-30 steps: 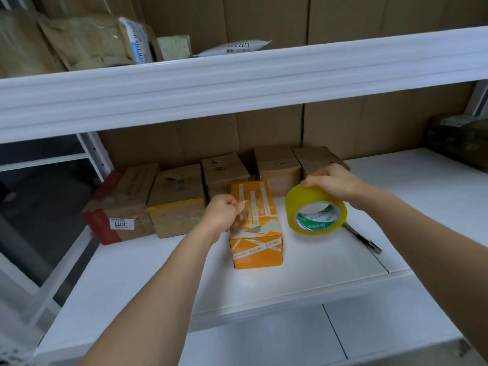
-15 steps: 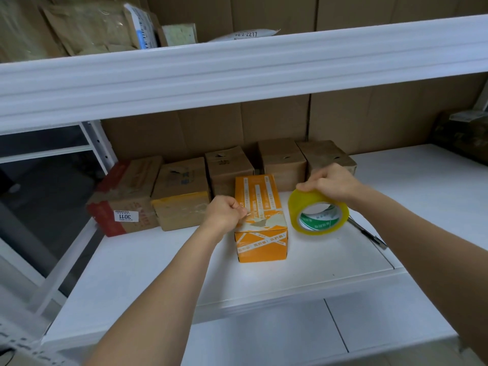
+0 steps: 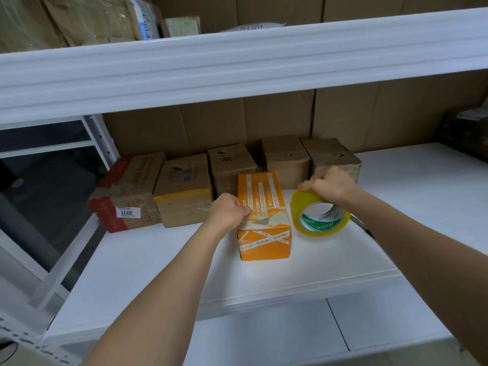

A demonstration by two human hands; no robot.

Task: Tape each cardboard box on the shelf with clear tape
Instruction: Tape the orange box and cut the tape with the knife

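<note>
The orange box (image 3: 262,215) lies lengthwise on the white shelf (image 3: 148,262), banded with white strips of small print; only "RABBITS" reads with any confidence, running along the top just right of the left hand's fingers. The left hand (image 3: 229,212) is fisted against the box's near top-left edge, its fingers curled tight and pinching something at that edge; whether it is the tape's clear end cannot be told. The right hand (image 3: 330,185) grips the tape roll (image 3: 319,216) from above, fingers curled over its rim. The roll stands on edge on the shelf, just right of the box, its green-and-white core printed with characters too small to read. Far left of the fingers, a brown carton with red tape (image 3: 124,192) bears a white label reading "3011". Beyond the fingers, four more brown cartons (image 3: 232,165) line the back. On the upper shelf a white pouch (image 3: 252,27) shows "2217". Compared with half a second ago, the roll sits lower, touching the shelf, and both hands keep their holds.
</note>
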